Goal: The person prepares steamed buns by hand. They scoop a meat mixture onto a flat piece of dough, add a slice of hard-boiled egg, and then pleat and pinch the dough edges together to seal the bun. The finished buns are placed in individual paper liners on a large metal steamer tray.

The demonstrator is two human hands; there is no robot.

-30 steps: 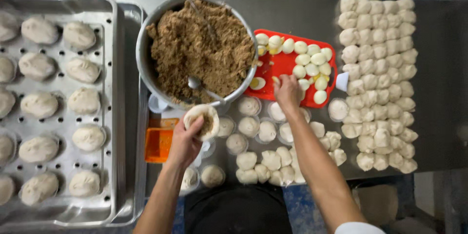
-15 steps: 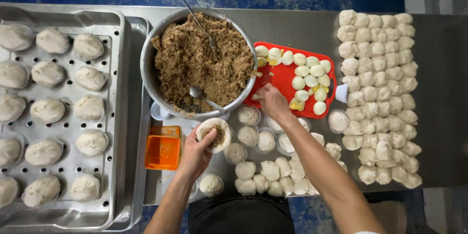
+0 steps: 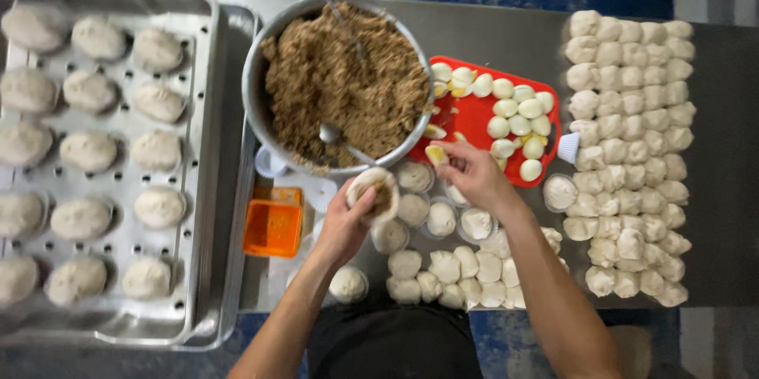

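A steel worktop [image 3: 490, 27] carries everything here. On its left a perforated metal tray [image 3: 202, 150] holds rows of shaped buns [image 3: 87, 150]; on the right lie packed rows of small dough pieces [image 3: 632, 150]. In the middle stands a large metal bowl [image 3: 254, 102] of brown minced filling [image 3: 340, 86] with a spoon [image 3: 336, 135] in it, and beside it a red tray [image 3: 474, 118] of cut boiled eggs [image 3: 518, 106]. Flattened dough rounds [image 3: 443, 219] and an orange box [image 3: 273, 227] lie near the person. The left hand [image 3: 344, 225] cups a filled dough wrapper [image 3: 375, 193], fingers curled around it just below the bowl's rim. The right hand [image 3: 473, 173], close beside it, pinches an egg piece [image 3: 436, 154] between closed fingers at the red tray's near edge.
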